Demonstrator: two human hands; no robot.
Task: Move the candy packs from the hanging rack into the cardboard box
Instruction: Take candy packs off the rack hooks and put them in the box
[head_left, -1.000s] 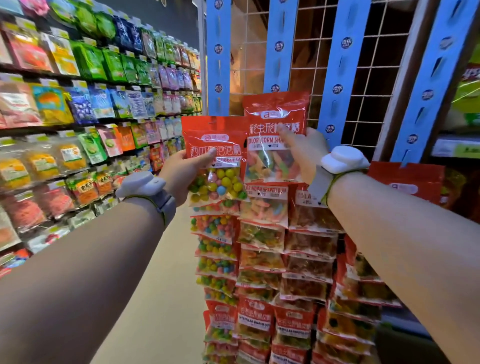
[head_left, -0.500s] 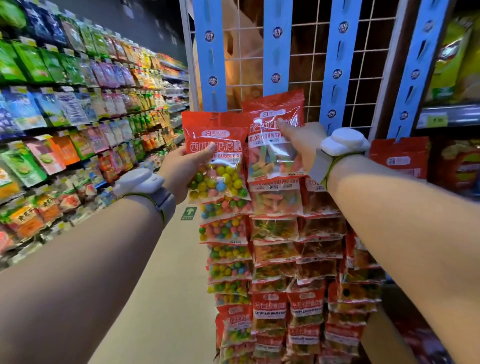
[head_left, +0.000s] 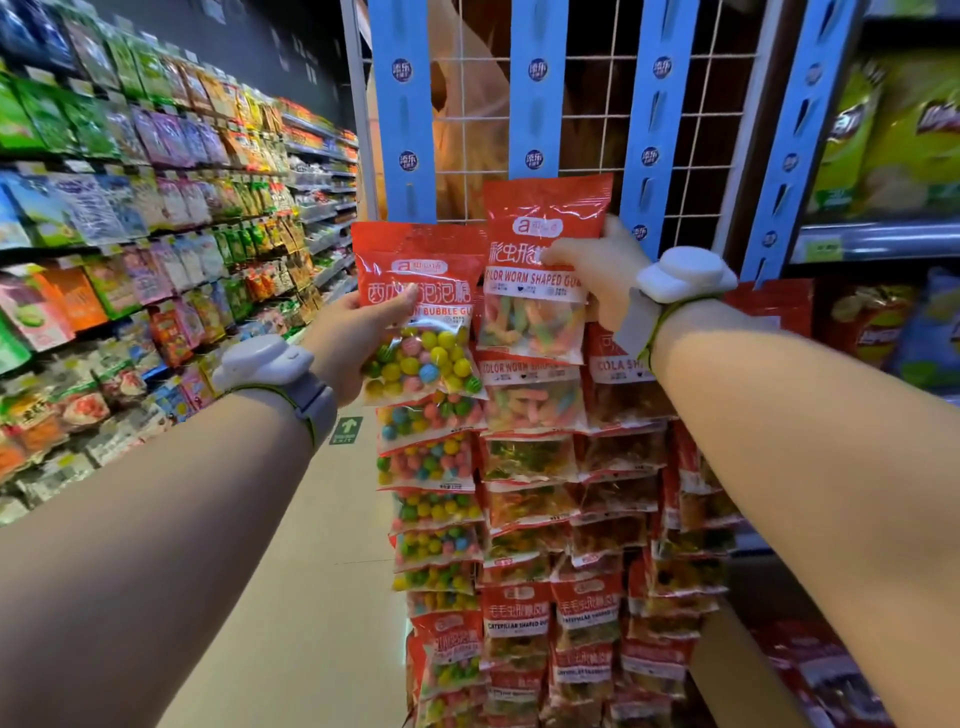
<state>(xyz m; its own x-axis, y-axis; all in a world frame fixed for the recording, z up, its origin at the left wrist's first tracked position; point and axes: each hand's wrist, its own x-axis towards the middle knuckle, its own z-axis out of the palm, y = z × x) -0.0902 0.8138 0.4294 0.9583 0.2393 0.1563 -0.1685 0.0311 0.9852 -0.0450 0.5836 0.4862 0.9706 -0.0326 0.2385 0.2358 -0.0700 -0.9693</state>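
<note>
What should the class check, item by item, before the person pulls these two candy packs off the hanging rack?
1. Left hand grips the bubble gum pack: ok.
2. Right hand grips the worm gummy pack: ok.
3. Each hand holds only one pack: cannot tell.
4. Pack tops free of the blue hanging strips: cannot tell.
5. Cardboard box in view to receive them: not ok.
</note>
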